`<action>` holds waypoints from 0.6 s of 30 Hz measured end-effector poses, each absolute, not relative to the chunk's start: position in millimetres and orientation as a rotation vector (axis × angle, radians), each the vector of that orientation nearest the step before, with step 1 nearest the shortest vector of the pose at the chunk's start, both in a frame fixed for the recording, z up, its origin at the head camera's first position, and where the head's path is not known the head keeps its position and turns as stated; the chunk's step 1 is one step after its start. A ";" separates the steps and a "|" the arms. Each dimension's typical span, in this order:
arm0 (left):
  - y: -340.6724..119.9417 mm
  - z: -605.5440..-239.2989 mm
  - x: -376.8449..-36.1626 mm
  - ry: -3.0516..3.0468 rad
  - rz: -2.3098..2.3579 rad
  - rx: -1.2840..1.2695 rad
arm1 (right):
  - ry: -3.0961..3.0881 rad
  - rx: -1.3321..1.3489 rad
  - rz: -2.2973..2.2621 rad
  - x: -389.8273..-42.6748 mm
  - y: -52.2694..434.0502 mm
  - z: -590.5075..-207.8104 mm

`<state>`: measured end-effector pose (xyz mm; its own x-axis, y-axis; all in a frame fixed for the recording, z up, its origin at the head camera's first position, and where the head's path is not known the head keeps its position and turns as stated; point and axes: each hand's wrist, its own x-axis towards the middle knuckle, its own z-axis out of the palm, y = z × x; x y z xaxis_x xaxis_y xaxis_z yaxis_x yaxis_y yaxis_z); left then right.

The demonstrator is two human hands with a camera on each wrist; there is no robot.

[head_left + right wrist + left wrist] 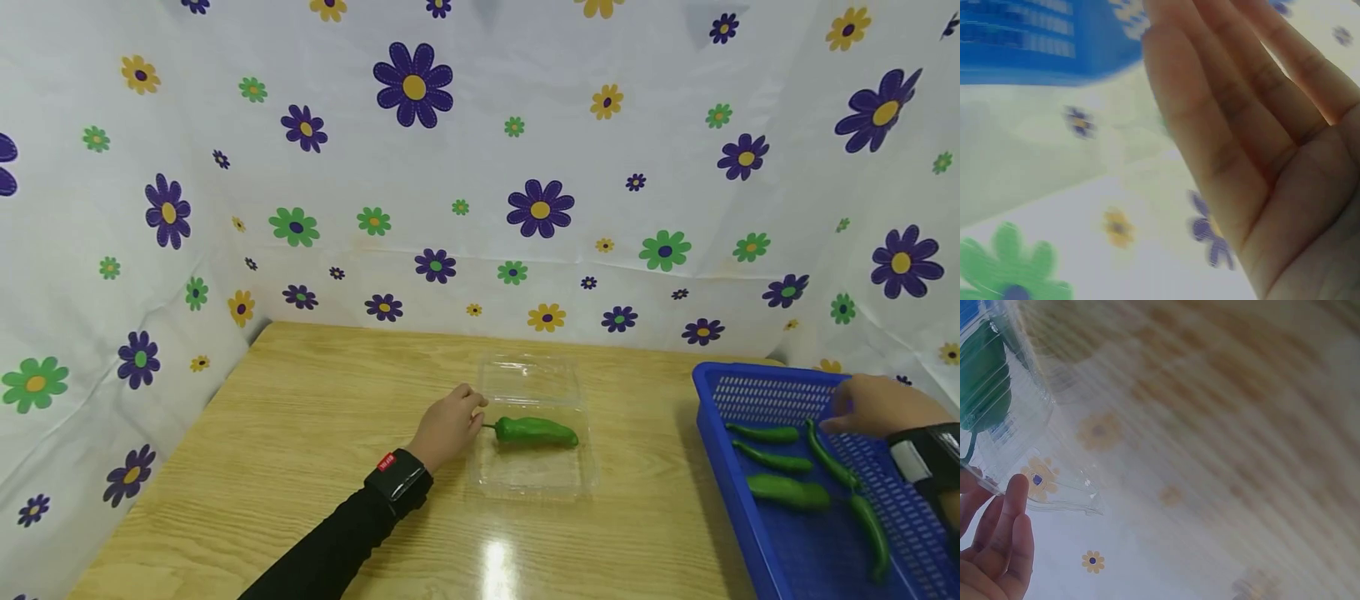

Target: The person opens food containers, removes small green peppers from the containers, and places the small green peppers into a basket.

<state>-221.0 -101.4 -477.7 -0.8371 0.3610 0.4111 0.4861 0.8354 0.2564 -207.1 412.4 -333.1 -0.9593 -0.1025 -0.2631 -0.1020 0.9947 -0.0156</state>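
Observation:
A clear plastic clamshell box [528, 482] lies with its lid folded back on the table, a single green pepper [534, 430] in its base. My left hand [446, 427] pinches the left rim of the box beside the pepper's stem; the left wrist view shows thumb and fingers [1015, 500] at the rim. Over the far right part of a blue basket [731, 517], my right hand [873, 404] holds nothing, its fingers [1235, 81] extended in the right wrist view. Several green peppers lie in the basket, among them a thick one [789, 493] and a curved one [870, 533].
A wood-grain table [315, 492] bears the box and the basket. White cloth with printed flowers [450, 150] hangs behind the table and along both sides. The basket's high left wall [720, 467] stands between the box and the peppers within.

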 end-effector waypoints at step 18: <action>-102.9 -479.5 -221.1 -2.635 -0.494 -0.656 | 3.322 -0.803 -0.254 -221.7 272.2 -281.3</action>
